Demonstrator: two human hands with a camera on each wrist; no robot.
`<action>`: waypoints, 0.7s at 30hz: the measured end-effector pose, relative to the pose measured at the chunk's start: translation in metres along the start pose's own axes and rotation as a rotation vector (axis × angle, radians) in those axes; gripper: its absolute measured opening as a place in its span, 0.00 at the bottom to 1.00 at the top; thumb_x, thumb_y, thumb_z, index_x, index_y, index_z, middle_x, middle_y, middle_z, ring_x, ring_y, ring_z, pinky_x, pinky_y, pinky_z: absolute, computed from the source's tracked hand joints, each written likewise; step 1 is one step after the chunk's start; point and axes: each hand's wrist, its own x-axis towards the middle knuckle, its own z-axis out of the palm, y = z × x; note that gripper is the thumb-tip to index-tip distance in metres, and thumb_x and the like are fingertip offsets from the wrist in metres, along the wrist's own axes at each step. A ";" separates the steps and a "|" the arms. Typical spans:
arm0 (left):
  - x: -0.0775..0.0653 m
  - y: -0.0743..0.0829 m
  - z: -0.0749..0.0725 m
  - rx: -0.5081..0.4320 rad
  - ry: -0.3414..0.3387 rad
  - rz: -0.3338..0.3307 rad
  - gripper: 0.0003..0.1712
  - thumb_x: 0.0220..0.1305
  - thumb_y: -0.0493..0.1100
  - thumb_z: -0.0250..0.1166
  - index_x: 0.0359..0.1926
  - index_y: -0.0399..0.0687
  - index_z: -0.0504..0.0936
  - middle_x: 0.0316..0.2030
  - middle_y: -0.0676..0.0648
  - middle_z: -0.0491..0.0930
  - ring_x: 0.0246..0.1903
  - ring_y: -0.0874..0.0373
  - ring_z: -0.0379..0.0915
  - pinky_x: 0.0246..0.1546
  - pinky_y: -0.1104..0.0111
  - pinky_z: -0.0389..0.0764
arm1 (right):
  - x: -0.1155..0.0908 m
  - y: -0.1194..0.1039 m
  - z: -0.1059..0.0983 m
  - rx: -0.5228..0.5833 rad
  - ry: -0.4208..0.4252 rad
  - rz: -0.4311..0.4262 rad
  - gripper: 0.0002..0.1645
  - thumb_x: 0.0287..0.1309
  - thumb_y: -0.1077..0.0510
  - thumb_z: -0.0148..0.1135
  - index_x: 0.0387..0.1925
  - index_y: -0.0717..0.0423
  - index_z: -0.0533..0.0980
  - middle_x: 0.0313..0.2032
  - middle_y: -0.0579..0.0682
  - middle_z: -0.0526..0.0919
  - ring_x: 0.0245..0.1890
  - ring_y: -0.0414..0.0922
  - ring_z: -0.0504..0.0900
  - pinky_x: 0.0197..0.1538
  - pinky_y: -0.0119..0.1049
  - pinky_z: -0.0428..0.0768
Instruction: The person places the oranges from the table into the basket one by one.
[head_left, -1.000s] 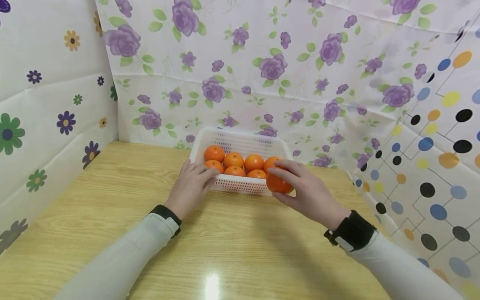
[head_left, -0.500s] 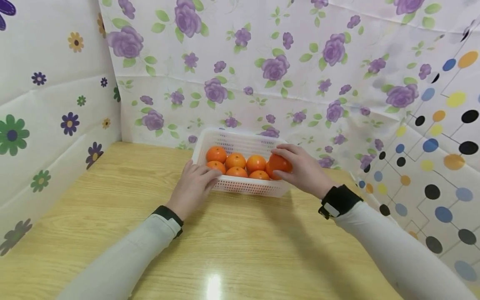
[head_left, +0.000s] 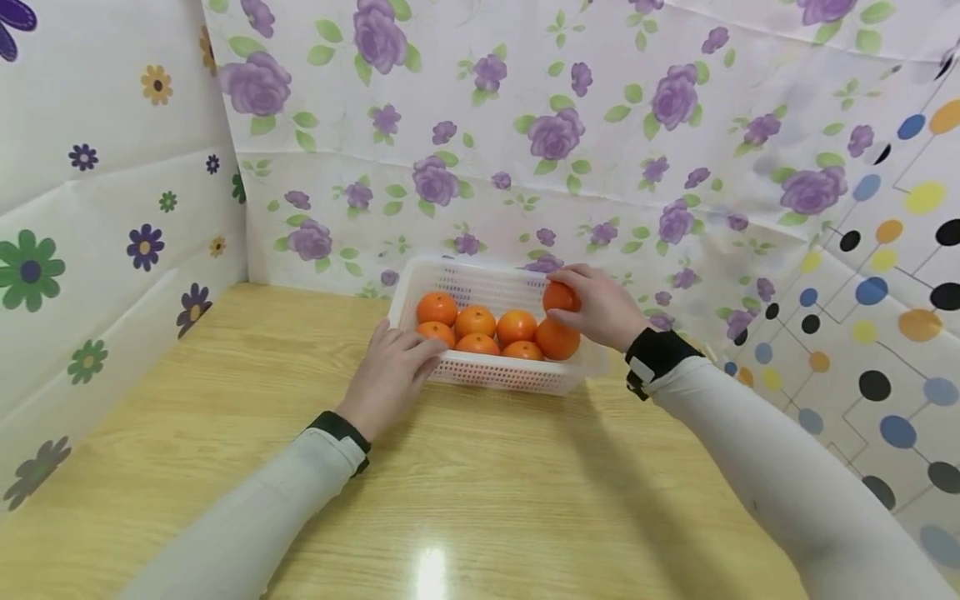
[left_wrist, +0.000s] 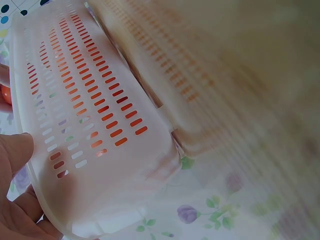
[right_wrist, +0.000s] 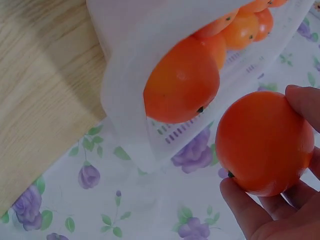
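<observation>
A white plastic basket point(head_left: 487, 371) with slotted walls stands on the table and holds several oranges point(head_left: 475, 323) in two rows. My left hand point(head_left: 393, 375) grips its near left corner; in the left wrist view the thumb point(left_wrist: 19, 150) lies at the rim. My right hand point(head_left: 606, 310) holds another orange point(right_wrist: 265, 145) between thumb and fingers, above the basket's right end. In the head view this fruit overlaps the back right of the basket. Below it, an orange point(head_left: 557, 340) lies at the right end, its small green stem showing in the right wrist view.
The wood-grain table point(head_left: 450, 483) extends toward me. Behind the basket hangs a white cloth point(head_left: 480, 133) with purple roses. A flower-print sheet point(head_left: 97, 217) closes off the left side, and a dotted sheet point(head_left: 885, 292) the right.
My right hand has carried the orange from in front of the basket's right corner up and back, over the basket. The left hand keeps its grip at the left corner.
</observation>
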 end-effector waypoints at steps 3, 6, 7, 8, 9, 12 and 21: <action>0.000 0.000 0.000 -0.002 0.007 0.004 0.11 0.77 0.42 0.73 0.56 0.52 0.91 0.48 0.47 0.89 0.54 0.43 0.82 0.81 0.35 0.55 | 0.009 0.005 0.001 -0.002 -0.015 0.016 0.37 0.72 0.52 0.75 0.76 0.56 0.75 0.71 0.65 0.75 0.61 0.65 0.79 0.63 0.62 0.84; 0.000 0.001 0.000 -0.003 0.018 0.011 0.10 0.77 0.41 0.73 0.56 0.52 0.91 0.47 0.47 0.89 0.53 0.43 0.82 0.81 0.34 0.56 | 0.018 0.009 0.005 -0.010 -0.033 0.033 0.37 0.72 0.51 0.75 0.76 0.55 0.75 0.71 0.65 0.75 0.61 0.65 0.79 0.63 0.62 0.84; -0.001 0.001 0.000 -0.003 0.020 0.012 0.10 0.77 0.41 0.73 0.55 0.51 0.91 0.47 0.47 0.89 0.53 0.42 0.82 0.80 0.34 0.56 | 0.022 0.011 0.006 -0.013 -0.035 0.037 0.37 0.72 0.51 0.76 0.76 0.55 0.75 0.71 0.65 0.75 0.61 0.64 0.79 0.63 0.61 0.85; -0.001 0.001 0.000 -0.003 0.022 0.011 0.10 0.77 0.41 0.73 0.55 0.51 0.91 0.47 0.47 0.89 0.53 0.42 0.82 0.80 0.34 0.57 | 0.025 0.012 0.007 -0.015 -0.038 0.037 0.37 0.71 0.51 0.75 0.76 0.55 0.75 0.71 0.65 0.75 0.60 0.64 0.80 0.63 0.60 0.85; -0.001 0.001 0.000 -0.004 0.022 0.010 0.10 0.77 0.41 0.73 0.55 0.51 0.91 0.47 0.47 0.89 0.53 0.42 0.82 0.80 0.33 0.57 | 0.029 0.014 0.008 -0.017 -0.037 0.037 0.37 0.71 0.51 0.76 0.76 0.55 0.75 0.71 0.65 0.75 0.59 0.63 0.80 0.62 0.59 0.85; -0.002 0.001 -0.001 -0.010 0.022 0.003 0.10 0.76 0.41 0.73 0.56 0.51 0.91 0.47 0.46 0.89 0.53 0.42 0.82 0.80 0.34 0.56 | 0.039 0.016 0.010 -0.020 -0.028 0.039 0.37 0.70 0.52 0.76 0.75 0.56 0.76 0.69 0.65 0.77 0.57 0.62 0.81 0.60 0.58 0.85; 0.000 0.002 -0.002 -0.010 -0.001 -0.013 0.11 0.77 0.41 0.73 0.57 0.51 0.91 0.49 0.46 0.89 0.55 0.43 0.82 0.82 0.35 0.54 | 0.059 0.018 0.013 -0.028 -0.094 0.139 0.37 0.72 0.51 0.75 0.77 0.52 0.74 0.70 0.65 0.75 0.56 0.63 0.77 0.62 0.57 0.84</action>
